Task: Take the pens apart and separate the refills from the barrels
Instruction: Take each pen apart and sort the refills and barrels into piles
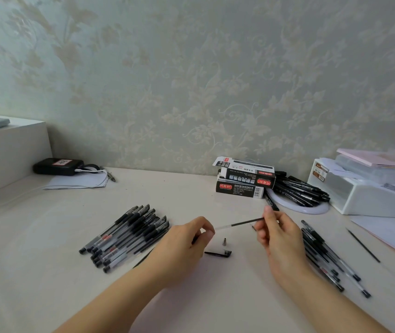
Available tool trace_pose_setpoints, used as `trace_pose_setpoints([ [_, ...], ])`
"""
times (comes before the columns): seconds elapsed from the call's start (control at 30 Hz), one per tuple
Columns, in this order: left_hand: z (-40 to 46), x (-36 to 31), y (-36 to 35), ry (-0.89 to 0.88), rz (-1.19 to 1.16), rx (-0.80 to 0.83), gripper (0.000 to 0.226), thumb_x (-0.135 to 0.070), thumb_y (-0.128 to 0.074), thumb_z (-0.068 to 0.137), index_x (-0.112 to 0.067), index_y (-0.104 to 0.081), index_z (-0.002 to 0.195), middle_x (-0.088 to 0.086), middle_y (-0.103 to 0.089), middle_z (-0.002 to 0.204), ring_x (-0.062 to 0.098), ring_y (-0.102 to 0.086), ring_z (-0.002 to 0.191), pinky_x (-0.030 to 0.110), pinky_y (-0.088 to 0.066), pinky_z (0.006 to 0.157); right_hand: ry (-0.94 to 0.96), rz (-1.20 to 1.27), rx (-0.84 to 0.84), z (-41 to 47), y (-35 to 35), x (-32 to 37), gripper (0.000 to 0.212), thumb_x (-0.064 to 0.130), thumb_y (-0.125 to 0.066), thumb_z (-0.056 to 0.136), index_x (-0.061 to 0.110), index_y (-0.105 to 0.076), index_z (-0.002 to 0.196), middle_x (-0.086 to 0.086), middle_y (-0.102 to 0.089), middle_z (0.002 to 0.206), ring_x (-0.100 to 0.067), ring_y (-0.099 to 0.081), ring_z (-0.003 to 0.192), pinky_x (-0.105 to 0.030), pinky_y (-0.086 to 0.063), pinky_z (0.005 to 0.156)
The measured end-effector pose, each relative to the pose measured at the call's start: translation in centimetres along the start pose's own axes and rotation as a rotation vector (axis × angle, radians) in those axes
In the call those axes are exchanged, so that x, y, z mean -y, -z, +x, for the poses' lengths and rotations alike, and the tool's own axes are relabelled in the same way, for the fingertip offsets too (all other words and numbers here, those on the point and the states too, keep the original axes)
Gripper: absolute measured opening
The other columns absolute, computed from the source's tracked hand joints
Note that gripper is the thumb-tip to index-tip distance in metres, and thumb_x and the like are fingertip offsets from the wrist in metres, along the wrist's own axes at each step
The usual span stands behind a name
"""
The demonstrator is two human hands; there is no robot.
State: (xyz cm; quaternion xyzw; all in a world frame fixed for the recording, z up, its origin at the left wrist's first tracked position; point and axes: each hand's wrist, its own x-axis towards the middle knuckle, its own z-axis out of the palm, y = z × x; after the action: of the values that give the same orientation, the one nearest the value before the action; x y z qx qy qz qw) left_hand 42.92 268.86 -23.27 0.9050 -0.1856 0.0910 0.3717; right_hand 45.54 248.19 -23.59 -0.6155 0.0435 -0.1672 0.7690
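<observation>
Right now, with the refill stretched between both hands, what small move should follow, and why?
Probably the right hand should draw the refill clear of the left hand and lay it by the loose refill on the right. The metal tip and cap already lie on the table, so only the refill seems left to separate.

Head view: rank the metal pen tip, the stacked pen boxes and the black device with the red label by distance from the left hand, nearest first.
From the left hand:
1. Metal pen tip, on the table just to its right.
2. Stacked pen boxes, back by the wall, right of centre.
3. Black device, far back left corner.
</observation>
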Motion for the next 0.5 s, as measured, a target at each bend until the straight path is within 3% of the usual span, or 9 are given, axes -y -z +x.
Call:
trace_pose_setpoints([
  [0.17,0.01,0.20,-0.06,-0.012,0.031,-0.006,0.010,-0.044,-0.047,0.096,-0.037,-0.053,0.091,-0.010,-0.061,0.069,0.006,-0.046,0.052,0.028,-0.043,0.055,0.032,-0.039,0.016,-0.05,-0.27,-0.18,0.025,0.032,-0.058,0.096,0.011,-0.059,0.082,0.002,-0.063,0.058,-0.005,-0.050,0.050,-0.023,-0.044,0.053],
  [0.5,-0.12,-0.01,-0.26,-0.062,0.064,-0.001,0.009,-0.044,-0.048,0.095,-0.038,-0.055,0.092,-0.013,-0.058,0.072,0.002,-0.047,0.056,0.018,-0.036,0.053,0.067,-0.084,0.094,-0.32,-0.44,-0.14,0.028,0.033,-0.060,0.094,0.007,-0.061,0.083,-0.001,-0.064,0.061,-0.008,-0.049,0.052,-0.024,-0.043,0.053],
])
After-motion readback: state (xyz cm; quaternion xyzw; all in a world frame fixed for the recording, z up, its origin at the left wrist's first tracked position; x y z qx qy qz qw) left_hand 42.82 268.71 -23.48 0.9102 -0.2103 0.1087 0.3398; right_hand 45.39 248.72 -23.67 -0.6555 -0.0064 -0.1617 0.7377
